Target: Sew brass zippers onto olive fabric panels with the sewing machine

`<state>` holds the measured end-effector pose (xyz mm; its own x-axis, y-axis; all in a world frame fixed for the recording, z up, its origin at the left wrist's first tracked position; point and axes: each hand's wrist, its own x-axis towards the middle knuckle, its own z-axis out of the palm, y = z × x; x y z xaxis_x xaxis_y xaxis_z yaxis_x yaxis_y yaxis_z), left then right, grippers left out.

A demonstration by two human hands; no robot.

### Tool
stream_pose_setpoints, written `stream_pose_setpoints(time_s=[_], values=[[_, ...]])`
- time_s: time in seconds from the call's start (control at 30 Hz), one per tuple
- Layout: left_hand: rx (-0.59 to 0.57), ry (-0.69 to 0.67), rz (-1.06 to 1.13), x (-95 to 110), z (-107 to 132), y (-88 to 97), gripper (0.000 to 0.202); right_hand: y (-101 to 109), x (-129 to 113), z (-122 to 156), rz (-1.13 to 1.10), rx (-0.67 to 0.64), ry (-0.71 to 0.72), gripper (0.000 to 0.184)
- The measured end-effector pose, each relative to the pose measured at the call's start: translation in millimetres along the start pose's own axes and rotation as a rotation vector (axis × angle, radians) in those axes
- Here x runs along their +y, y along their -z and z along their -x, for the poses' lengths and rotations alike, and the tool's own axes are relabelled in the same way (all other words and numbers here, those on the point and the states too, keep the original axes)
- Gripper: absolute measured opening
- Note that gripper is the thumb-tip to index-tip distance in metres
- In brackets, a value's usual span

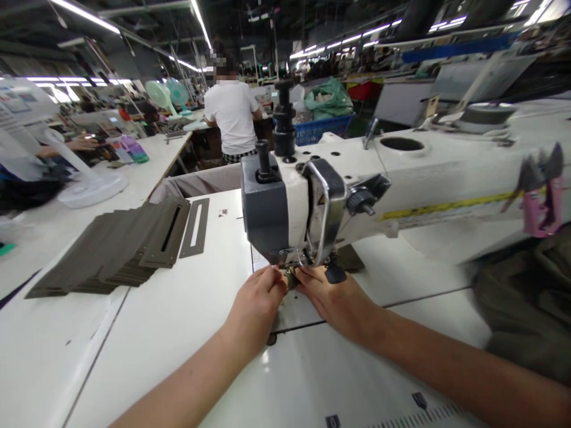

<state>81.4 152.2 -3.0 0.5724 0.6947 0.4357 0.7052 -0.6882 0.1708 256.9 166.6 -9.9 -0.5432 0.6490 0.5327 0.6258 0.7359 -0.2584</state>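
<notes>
Left hand (256, 303) and right hand (336, 303) pinch a small dark workpiece (289, 277) between their fingers, steadying it beneath the sewing machine head (265, 214), with a stack of olive fabric panels (102, 249) kept within reach on the white tabletop (156, 333).

Past the far edge of the white sewing table (178, 309), a person in a white T-shirt (232, 113) stands with their back turned near a blue plastic crate (323, 132) under a green bag (329, 98), while overlapping olive fabric pieces (107, 249) lie on the table's left side, just beside a slotted olive strip (194, 227).
</notes>
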Motion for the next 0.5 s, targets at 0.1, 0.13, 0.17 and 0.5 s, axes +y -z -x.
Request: stream_pose_setpoints(time_s=[0.1,0.13,0.17,0.5], values=[[0.021,-0.004,-0.016,-1.0,-0.5,-1.0,0.024,0.6,0.4,-0.6,0.000,-0.032,0.000,0.014],[0.027,-0.007,-0.015,-1.3,-0.8,-1.2,0.024,0.6,0.6,-0.6,0.001,-0.048,-0.003,0.014],[0.030,-0.011,-0.013,-1.6,-1.1,-1.4,0.024,0.5,0.9,-0.4,0.003,-0.058,-0.006,0.014],[0.048,-0.053,-0.024,-3.6,-3.7,1.8,0.026,-0.5,2.3,-0.6,0.035,-0.045,0.022,0.019]])
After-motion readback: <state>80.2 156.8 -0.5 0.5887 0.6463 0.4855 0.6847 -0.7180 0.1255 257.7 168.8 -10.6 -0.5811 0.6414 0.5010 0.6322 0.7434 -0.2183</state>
